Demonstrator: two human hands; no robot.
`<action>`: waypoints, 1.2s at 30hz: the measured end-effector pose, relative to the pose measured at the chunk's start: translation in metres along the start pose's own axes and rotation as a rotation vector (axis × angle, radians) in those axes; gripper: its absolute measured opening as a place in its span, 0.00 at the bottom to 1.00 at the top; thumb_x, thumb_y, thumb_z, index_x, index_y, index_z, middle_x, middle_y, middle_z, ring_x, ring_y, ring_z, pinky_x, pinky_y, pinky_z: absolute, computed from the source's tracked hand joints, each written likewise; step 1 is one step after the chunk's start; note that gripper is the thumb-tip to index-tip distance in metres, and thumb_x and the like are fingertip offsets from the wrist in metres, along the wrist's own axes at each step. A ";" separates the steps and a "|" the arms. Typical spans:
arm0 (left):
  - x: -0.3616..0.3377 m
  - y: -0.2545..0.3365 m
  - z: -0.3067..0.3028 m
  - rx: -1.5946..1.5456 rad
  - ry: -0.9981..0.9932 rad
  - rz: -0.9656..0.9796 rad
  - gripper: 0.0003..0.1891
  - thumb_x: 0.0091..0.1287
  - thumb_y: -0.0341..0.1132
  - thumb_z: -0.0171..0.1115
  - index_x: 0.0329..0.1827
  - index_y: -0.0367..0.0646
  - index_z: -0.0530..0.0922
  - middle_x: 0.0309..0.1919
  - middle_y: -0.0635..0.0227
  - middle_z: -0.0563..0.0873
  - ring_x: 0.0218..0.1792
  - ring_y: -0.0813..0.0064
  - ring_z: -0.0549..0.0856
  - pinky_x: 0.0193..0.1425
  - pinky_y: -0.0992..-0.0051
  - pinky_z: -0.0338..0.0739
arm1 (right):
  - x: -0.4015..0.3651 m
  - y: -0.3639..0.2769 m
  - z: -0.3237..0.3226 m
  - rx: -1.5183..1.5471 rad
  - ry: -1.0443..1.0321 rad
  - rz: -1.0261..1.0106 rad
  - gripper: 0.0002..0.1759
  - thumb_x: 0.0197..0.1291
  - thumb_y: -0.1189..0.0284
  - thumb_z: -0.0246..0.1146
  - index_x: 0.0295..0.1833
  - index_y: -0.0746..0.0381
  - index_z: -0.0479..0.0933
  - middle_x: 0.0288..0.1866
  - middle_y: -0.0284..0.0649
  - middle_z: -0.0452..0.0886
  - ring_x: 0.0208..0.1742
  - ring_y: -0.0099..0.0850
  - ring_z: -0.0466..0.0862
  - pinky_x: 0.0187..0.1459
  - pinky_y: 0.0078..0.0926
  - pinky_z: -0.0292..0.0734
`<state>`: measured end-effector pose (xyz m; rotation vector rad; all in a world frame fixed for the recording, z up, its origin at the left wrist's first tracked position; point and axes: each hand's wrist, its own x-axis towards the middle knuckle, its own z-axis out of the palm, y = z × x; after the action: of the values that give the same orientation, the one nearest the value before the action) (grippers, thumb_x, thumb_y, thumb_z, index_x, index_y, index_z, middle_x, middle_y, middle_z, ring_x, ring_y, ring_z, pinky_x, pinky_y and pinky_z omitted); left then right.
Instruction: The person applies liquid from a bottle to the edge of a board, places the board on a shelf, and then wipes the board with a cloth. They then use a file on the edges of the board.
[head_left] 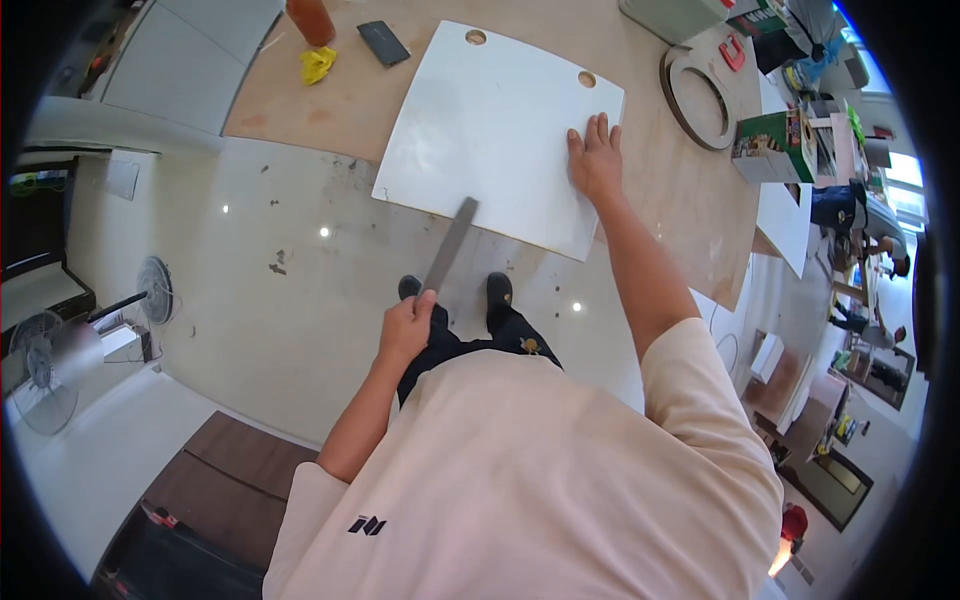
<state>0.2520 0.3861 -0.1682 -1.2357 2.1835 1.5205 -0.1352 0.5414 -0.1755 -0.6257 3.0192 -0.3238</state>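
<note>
A white panel (500, 135) with two round holes near its far edge lies on the brown worktable (690, 215). My left hand (408, 322) is closed around one end of a long flat grey file (452, 243), whose far end reaches the panel's near edge; whether it touches cannot be made out. On the panel's right part rests my right hand (597, 160), palm down, fingers stretched out.
A yellow crumpled piece (318, 65), an orange bottle (311, 22) and a dark flat block (383, 44) sit beyond the panel's left. Rolled edge banding (698, 100) and a green box (776, 145) stand right. A fan (155, 290) is left. People (880, 235) appear far right.
</note>
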 end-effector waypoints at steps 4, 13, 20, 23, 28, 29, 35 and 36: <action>0.040 0.055 0.014 0.025 -0.087 0.099 0.31 0.76 0.57 0.52 0.34 0.32 0.82 0.28 0.42 0.85 0.36 0.39 0.84 0.42 0.52 0.77 | -0.010 -0.003 0.012 -0.062 0.076 0.027 0.37 0.77 0.50 0.42 0.79 0.65 0.59 0.84 0.45 0.55 0.84 0.51 0.51 0.79 0.45 0.51; 0.038 0.023 -0.022 0.085 -0.089 0.068 0.33 0.76 0.59 0.51 0.36 0.31 0.83 0.30 0.39 0.85 0.39 0.37 0.84 0.45 0.52 0.78 | -0.008 -0.005 0.015 -0.023 0.129 0.026 0.36 0.77 0.51 0.43 0.79 0.65 0.60 0.84 0.45 0.55 0.84 0.50 0.51 0.79 0.47 0.51; 0.076 0.084 0.030 0.116 -0.222 0.199 0.34 0.75 0.60 0.51 0.34 0.31 0.82 0.31 0.39 0.85 0.40 0.36 0.84 0.46 0.51 0.78 | -0.011 -0.003 0.016 -0.007 0.136 0.036 0.35 0.77 0.51 0.44 0.79 0.64 0.61 0.84 0.47 0.55 0.83 0.51 0.52 0.79 0.49 0.51; 0.067 0.063 0.011 0.102 -0.152 0.179 0.34 0.75 0.59 0.51 0.34 0.30 0.82 0.30 0.40 0.85 0.39 0.36 0.84 0.45 0.50 0.77 | -0.009 -0.013 0.006 -0.055 0.160 0.100 0.37 0.76 0.48 0.45 0.79 0.64 0.61 0.84 0.51 0.54 0.83 0.52 0.53 0.79 0.49 0.50; 0.036 -0.005 -0.037 0.093 -0.058 0.163 0.31 0.76 0.57 0.55 0.32 0.32 0.79 0.17 0.54 0.78 0.17 0.63 0.80 0.28 0.62 0.76 | -0.013 -0.025 0.001 -0.065 0.144 0.218 0.41 0.73 0.45 0.47 0.79 0.64 0.60 0.83 0.56 0.53 0.83 0.52 0.54 0.80 0.47 0.48; 0.048 0.002 -0.020 0.106 -0.052 0.244 0.31 0.75 0.57 0.55 0.32 0.32 0.79 0.17 0.53 0.78 0.18 0.63 0.81 0.29 0.62 0.76 | -0.011 -0.023 0.003 -0.042 0.142 0.219 0.42 0.73 0.44 0.47 0.79 0.65 0.59 0.83 0.56 0.53 0.82 0.53 0.55 0.80 0.47 0.48; 0.082 0.089 0.018 0.064 -0.220 0.193 0.31 0.75 0.57 0.55 0.33 0.31 0.79 0.23 0.48 0.81 0.28 0.57 0.83 0.38 0.60 0.76 | -0.013 -0.016 0.004 -0.005 0.151 0.189 0.43 0.73 0.44 0.48 0.79 0.67 0.59 0.83 0.57 0.54 0.82 0.53 0.56 0.80 0.46 0.49; 0.079 0.074 0.011 0.114 -0.118 0.246 0.30 0.76 0.57 0.55 0.33 0.31 0.79 0.21 0.52 0.81 0.26 0.60 0.83 0.37 0.61 0.77 | -0.011 -0.018 0.005 0.006 0.153 0.189 0.43 0.73 0.44 0.48 0.79 0.67 0.60 0.82 0.58 0.54 0.81 0.53 0.57 0.80 0.46 0.49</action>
<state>0.1459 0.3632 -0.1697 -0.8463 2.3748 1.4869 -0.1175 0.5290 -0.1764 -0.3251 3.1881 -0.3882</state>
